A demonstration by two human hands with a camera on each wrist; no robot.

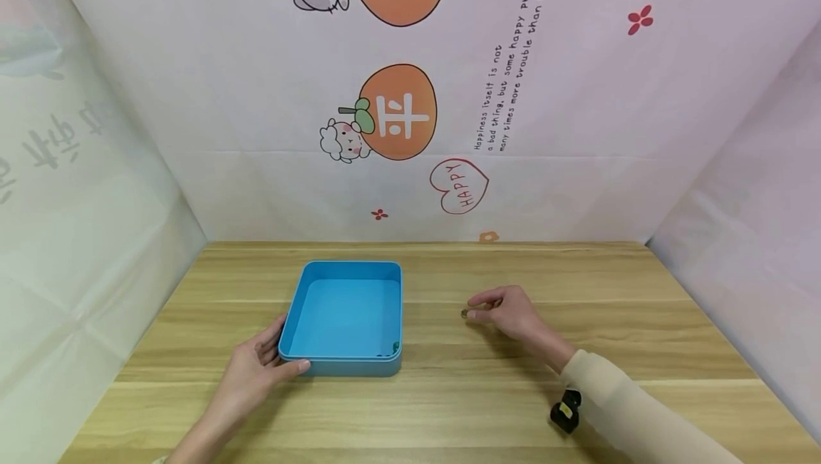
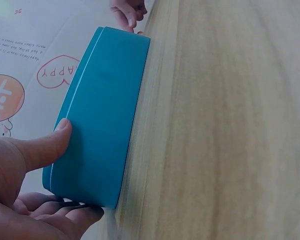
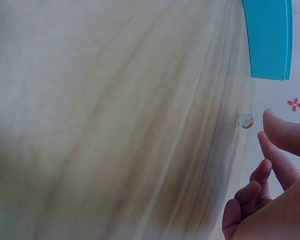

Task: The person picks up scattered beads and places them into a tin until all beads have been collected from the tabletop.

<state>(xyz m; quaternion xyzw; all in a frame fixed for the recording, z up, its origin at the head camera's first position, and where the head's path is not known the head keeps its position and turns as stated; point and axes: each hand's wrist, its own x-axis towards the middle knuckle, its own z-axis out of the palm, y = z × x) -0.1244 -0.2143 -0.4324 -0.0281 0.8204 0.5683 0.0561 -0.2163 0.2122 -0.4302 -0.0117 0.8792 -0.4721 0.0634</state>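
A square light-blue open box point(image 1: 349, 318) stands on the wooden table. My left hand point(image 1: 250, 371) holds it at the near left corner, thumb against the front wall and fingers along the left side, as the left wrist view also shows. Small dark green pieces point(image 1: 395, 346) lie inside its near right corner; their kind is unclear. To the right of the box, a clear glass marble point(image 3: 246, 121) rests on the table. My right hand point(image 1: 509, 313) is just beside it, thumb and index finger apart with nothing between them. Whether the thumb touches the marble, I cannot tell.
The wood-grain table point(image 1: 449, 414) ends at a white printed cloth point(image 1: 545, 193) at the back, with more cloth at both sides. A black device with a yellow label point(image 1: 566, 412) sits at the right sleeve point(image 1: 603, 378).
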